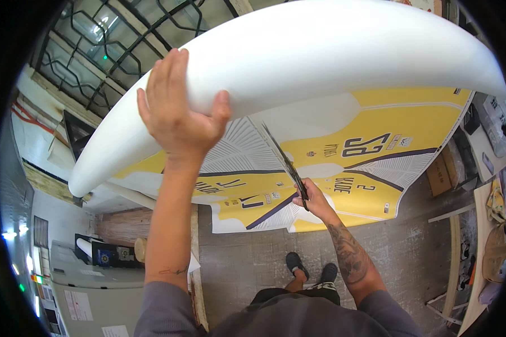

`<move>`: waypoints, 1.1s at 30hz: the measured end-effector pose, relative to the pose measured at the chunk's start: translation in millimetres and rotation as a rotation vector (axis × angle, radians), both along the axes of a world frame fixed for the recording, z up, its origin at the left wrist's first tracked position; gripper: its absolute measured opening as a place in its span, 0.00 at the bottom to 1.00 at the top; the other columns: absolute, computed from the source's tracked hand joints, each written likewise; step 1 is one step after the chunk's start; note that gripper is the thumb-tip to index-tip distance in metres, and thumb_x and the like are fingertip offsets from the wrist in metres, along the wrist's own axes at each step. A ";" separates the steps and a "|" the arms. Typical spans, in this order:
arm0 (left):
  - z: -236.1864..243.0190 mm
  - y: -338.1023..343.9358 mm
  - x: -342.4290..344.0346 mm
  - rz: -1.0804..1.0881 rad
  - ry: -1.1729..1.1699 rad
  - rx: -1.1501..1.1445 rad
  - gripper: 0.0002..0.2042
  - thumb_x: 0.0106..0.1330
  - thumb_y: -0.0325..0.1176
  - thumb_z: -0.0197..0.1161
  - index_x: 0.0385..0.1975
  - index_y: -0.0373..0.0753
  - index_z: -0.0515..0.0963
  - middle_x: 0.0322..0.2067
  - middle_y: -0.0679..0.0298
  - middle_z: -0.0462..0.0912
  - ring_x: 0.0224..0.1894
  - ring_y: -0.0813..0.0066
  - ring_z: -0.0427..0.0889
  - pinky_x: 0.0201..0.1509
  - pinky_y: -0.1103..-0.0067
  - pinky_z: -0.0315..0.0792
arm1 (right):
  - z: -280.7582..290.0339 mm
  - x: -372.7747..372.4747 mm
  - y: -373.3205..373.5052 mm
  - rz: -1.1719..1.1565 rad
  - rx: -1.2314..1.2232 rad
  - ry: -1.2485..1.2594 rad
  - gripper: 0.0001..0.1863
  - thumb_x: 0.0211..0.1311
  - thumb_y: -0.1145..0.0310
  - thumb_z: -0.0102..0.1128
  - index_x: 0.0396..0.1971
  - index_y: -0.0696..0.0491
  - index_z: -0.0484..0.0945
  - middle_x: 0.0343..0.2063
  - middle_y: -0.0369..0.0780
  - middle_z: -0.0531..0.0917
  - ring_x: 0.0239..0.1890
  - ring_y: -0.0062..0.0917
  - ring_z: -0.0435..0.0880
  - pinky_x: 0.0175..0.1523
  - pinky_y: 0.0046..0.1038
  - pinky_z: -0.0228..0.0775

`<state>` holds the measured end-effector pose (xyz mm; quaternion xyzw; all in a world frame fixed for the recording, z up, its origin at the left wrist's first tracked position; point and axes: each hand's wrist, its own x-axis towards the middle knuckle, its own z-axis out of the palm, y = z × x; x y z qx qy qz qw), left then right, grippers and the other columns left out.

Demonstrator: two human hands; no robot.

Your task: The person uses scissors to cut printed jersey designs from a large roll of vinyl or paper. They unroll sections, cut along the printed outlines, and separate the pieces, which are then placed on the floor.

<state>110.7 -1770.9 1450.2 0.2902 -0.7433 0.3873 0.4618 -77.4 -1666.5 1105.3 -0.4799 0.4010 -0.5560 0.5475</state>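
Note:
A long white board [331, 45] with a rounded edge spans the upper view. My left hand [180, 115] lies against its face with fingers extended and thumb apart. Beneath it hangs a large printed sheet [405, 104] in yellow, white and grey striped panels with dark lines. My right hand [315, 199] is closed on long dark scissors [292, 171], whose blades point up toward the board along a straight line in the sheet; whether they touch its cut edge is hard to tell.
A barred window [90, 50] is behind the board. A grey cabinet [95, 300] stands at lower left. At right are a wooden bench [478, 281], a cardboard box [441, 174] and a shelf with assorted items. My feet stand on the grey floor [230, 264].

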 end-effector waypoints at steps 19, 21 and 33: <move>8.5 -32.7 -18.2 -0.142 -0.198 -0.181 0.36 0.62 0.58 0.53 0.58 0.30 0.72 0.53 0.45 0.76 0.55 0.51 0.76 0.60 0.65 0.67 | 15.4 42.8 -114.4 -0.020 -0.171 0.082 0.27 0.50 0.73 0.71 0.49 0.59 0.69 0.37 0.36 0.71 0.43 0.21 0.68 0.53 0.23 0.62; 17.2 -38.6 -8.2 -0.089 -0.232 -0.037 0.35 0.66 0.59 0.48 0.61 0.33 0.71 0.55 0.45 0.75 0.56 0.52 0.76 0.61 0.64 0.66 | 7.9 39.6 -116.9 -0.024 -0.108 0.172 0.27 0.50 0.73 0.71 0.49 0.59 0.69 0.37 0.36 0.71 0.42 0.21 0.69 0.51 0.23 0.63; 89.0 -24.8 -46.9 -0.072 -0.081 0.114 0.12 0.64 0.37 0.61 0.40 0.37 0.83 0.38 0.57 0.84 0.41 0.64 0.82 0.47 0.72 0.72 | 9.8 50.9 -110.1 -0.003 -0.146 -0.044 0.25 0.57 0.72 0.68 0.53 0.62 0.69 0.41 0.38 0.73 0.48 0.23 0.72 0.58 0.25 0.64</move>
